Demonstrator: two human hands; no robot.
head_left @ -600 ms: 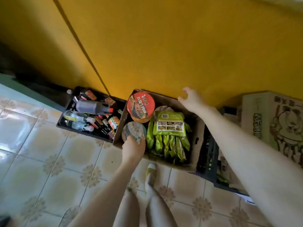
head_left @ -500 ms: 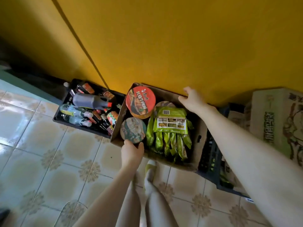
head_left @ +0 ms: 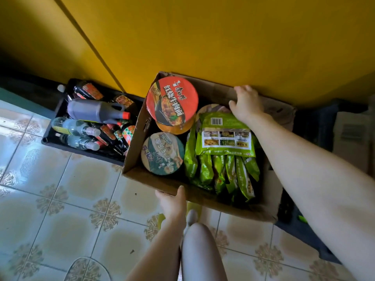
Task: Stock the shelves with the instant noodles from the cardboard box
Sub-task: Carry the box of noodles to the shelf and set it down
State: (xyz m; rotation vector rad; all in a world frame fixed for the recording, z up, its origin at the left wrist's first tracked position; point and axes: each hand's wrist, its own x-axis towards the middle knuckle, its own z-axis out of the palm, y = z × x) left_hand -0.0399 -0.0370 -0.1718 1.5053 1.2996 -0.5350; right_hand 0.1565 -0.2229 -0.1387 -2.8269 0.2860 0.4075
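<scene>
Nearest: one bare knee and a shoe with a yellow-green edge, on a patterned tiled floor.

Left hand: at the near wall of the cardboard box, thumb laid up the outer face, the other fingers hidden below the box's lower edge; grip clenched on the box.

Cardboard box: open-topped, just beyond the knee, between a black crate and a dark blue crate. Whether it rests on the floor or is raised cannot be told.

Contents, near to far:
- green-lidded noodle bowl, lid up, near left corner
- green noodle packets, standing on edge in a row along the right side
- flat green multipack, barcode side up, lying on top of the packets
- red-lidded noodle bowl, tilted, far left corner, resting on an orange bowl that shows only at its rim
- a further bowl, mostly hidden by the multipack

Right hand: arm stretched across the box, fingers curled over the far wall; grip closed on that rim.

Black crate, touching the box on the left: a grey jug with red cap, clear bottles and dark sauce bottles, all lying down.

Dark blue crate, right of the box, with a pale carton beyond it.

Farthest: yellow wall behind everything
</scene>
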